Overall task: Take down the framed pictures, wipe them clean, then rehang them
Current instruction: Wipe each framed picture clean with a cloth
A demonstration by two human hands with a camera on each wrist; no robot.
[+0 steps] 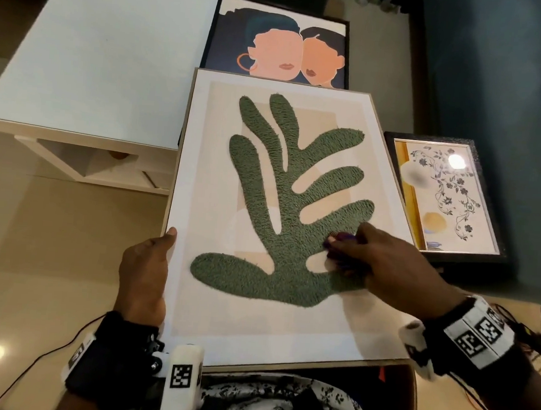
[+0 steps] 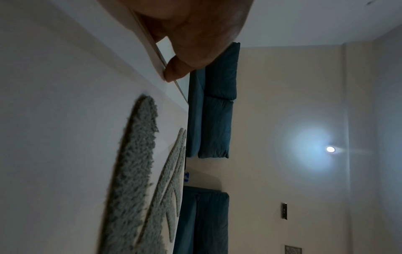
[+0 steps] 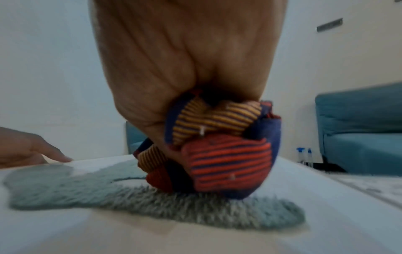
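A large framed picture (image 1: pixel 285 340) with a tufted green leaf shape (image 1: pixel 282 205) lies face up across my lap. My left hand (image 1: pixel 144 276) grips its left edge, thumb on the white border (image 2: pixel 172 72). My right hand (image 1: pixel 383 264) holds a bunched striped cloth (image 3: pixel 224 151), blue with orange and yellow bands, and presses it onto the green leaf (image 3: pixel 152 197) near its lower right lobe. In the head view only a purple scrap of the cloth (image 1: pixel 343 238) shows under the fingers.
A framed portrait of two faces (image 1: pixel 283 45) lies beyond the big frame. A smaller black-framed floral picture (image 1: pixel 442 197) sits to the right. A white side table (image 1: pixel 96 64) stands at left. A teal sofa (image 3: pixel 359 130) lies to the right.
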